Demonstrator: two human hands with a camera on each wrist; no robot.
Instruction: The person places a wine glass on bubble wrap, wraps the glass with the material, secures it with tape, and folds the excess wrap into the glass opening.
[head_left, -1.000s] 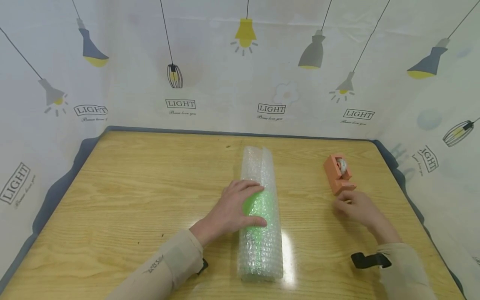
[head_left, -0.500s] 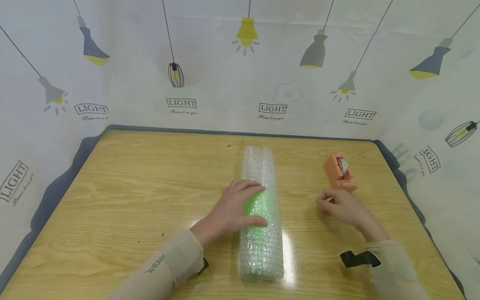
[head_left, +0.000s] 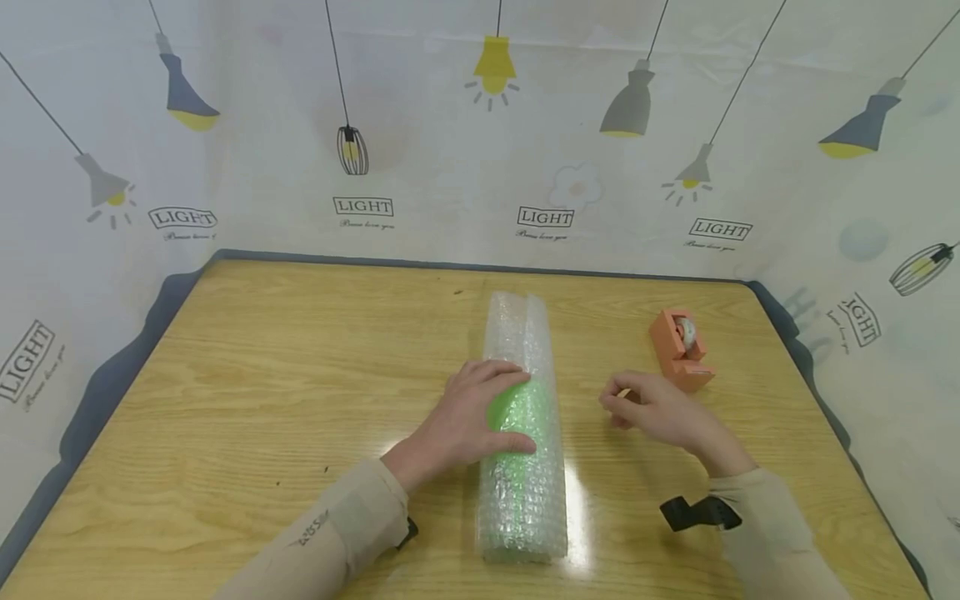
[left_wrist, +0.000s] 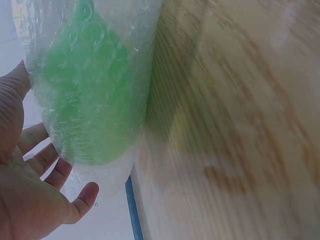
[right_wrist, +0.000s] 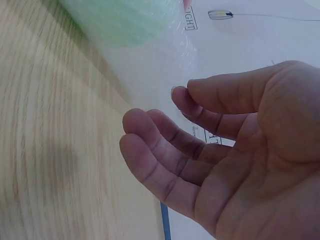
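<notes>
Right hand [head_left: 656,408], in head view, has shifted from the orange tape dispenser [head_left: 667,346] toward the bubble-wrap roll [head_left: 523,500] on the surface [head_left: 300,358]. Left wrist: the left hand [left_wrist: 30,192] grips it around a green shape [left_wrist: 90,100]. Right wrist: thumb [right_wrist: 227,92] and index fingertip [right_wrist: 186,104] meet, whether on anything I cannot tell.

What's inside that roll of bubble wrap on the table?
Inside the bubble wrap roll, a green object shows through, broad and rounded at one end, narrowing toward the other. The wrap blurs its details, so I cannot tell what it is.
</notes>
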